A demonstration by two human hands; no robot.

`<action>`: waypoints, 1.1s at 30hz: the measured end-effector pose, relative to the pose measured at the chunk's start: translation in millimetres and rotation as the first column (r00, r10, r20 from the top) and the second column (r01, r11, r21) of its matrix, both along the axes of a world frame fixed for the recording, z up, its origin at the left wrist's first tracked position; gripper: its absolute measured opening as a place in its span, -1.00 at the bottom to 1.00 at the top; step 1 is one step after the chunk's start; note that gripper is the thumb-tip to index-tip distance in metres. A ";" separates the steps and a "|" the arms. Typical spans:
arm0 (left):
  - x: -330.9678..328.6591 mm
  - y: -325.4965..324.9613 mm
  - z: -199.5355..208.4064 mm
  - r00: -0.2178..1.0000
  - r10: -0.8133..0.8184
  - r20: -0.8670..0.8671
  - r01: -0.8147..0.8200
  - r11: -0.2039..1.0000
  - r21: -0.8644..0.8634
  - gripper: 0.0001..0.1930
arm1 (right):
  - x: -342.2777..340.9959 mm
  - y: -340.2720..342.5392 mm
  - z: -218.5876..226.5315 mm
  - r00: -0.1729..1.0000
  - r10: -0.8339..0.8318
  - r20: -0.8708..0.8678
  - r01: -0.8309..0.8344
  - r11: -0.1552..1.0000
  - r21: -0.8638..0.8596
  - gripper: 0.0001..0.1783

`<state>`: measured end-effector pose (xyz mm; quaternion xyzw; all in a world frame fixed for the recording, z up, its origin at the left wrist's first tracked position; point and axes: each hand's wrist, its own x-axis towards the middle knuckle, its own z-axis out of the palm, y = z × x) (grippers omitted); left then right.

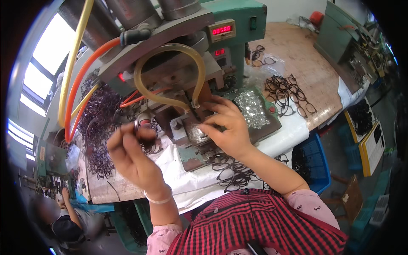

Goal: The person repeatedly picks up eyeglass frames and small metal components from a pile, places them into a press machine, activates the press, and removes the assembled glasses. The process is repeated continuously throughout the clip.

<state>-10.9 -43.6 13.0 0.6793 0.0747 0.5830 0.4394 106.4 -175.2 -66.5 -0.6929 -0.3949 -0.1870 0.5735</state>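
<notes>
My right hand [231, 129] reaches into the work area of a green press machine [238, 12]. Its fingers are bent but apart, the thumb close to a small metal die block [180, 132] with shiny bits [196, 135] on it. I see nothing held there, though the press head partly hides the fingertips. Raised at the left of the press, my left hand [136, 159] has curled fingers blurred by motion, beside a red round button [145, 122]. Whether it holds anything cannot be made out. A clear yellowish hose [138, 70] loops down to the die area.
Clear shiny chips [253, 108] fill a green tray beside the press. Dark eyeglass frames lie in a large heap [100, 123] at left, a pile [284, 89] at right and a cluster [236, 172] in front. A blue basket [325, 163] stands right; another person [70, 221] sits lower left.
</notes>
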 end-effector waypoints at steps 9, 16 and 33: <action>-36.2 -1.6 -21.4 0.756 -0.616 -0.221 0.477 0.750 -0.459 -0.78 | 16.9 -31.6 -2.3 0.999 -0.029 -0.017 0.025 0.981 -0.194 -0.77; -14.6 -32.3 -50.7 0.244 -0.970 0.025 0.280 0.045 -0.959 -0.68 | 58.0 -91.7 -86.0 0.870 -0.464 0.167 0.475 0.700 -0.533 -0.87; -26.9 -26.0 -89.4 0.500 -0.658 -0.563 0.372 0.750 -0.547 -0.67 | 65.0 -93.9 -80.3 0.890 -0.303 -0.341 0.236 0.945 -0.224 -0.85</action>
